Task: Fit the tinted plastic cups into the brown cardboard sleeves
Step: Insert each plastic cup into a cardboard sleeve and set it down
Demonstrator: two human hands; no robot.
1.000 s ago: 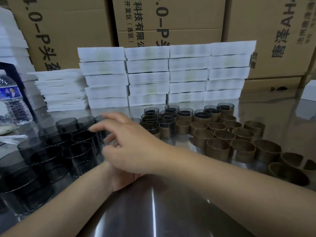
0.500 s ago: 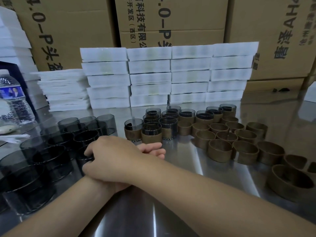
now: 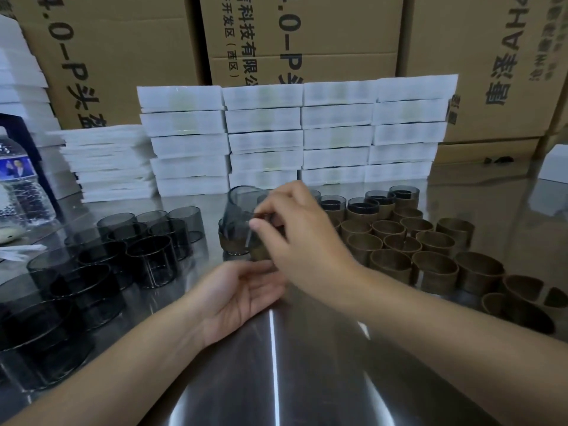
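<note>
My right hand (image 3: 302,241) pinches a tinted plastic cup (image 3: 240,210) by its side and holds it tilted above the table, just in front of a row of cups fitted in sleeves (image 3: 362,207). Below it, my left hand (image 3: 241,295) rests palm up and holds nothing. Several bare tinted cups (image 3: 147,256) stand in a cluster on the left. On the right stand several empty brown cardboard sleeves (image 3: 396,242). My right hand hides some of the sleeved cups.
The steel table (image 3: 276,379) is shiny in front of me. Stacked white boxes (image 3: 295,133) line the back, with big cardboard cartons (image 3: 123,56) behind them. A water bottle (image 3: 21,186) stands at the far left. A white box (image 3: 556,164) sits at the right edge.
My right hand reached across to the bare cups on the left, took one and carried it right and up. My left hand came out from under it and turned palm up.
</note>
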